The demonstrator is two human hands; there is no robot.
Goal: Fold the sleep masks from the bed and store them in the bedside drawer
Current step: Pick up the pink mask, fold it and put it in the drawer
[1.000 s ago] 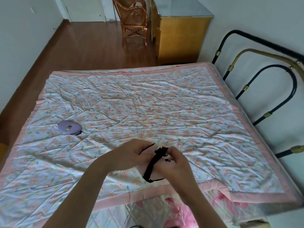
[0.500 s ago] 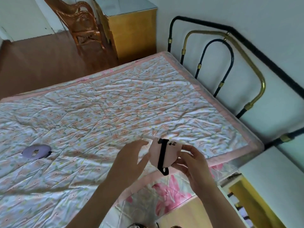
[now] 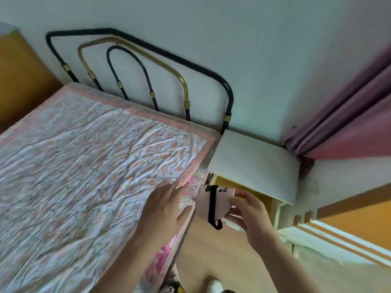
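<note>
My right hand [image 3: 250, 216] pinches a folded pink sleep mask [image 3: 203, 205] with a black strap wrapped down its middle. The mask hangs in the air just in front of the open yellow bedside drawer [image 3: 257, 192], which sticks out under the white top of the bedside table [image 3: 254, 161]. My left hand [image 3: 165, 210] is apart from the mask, fingers spread, hovering over the corner of the bed [image 3: 84, 166]. The bed is covered by a flowered quilt with a pink border.
A black and brass metal headboard [image 3: 148, 66] stands against the white wall. Purple curtains [image 3: 349, 123] hang to the right above an orange sill. A yellow cabinet [image 3: 19, 81] shows at the far left. Wooden floor lies between the bed and the table.
My view has swung right, from the bed to the bedside table. My left hand let go of the mask; my right hand carried it over to the open drawer. The purple mask is out of view.
</note>
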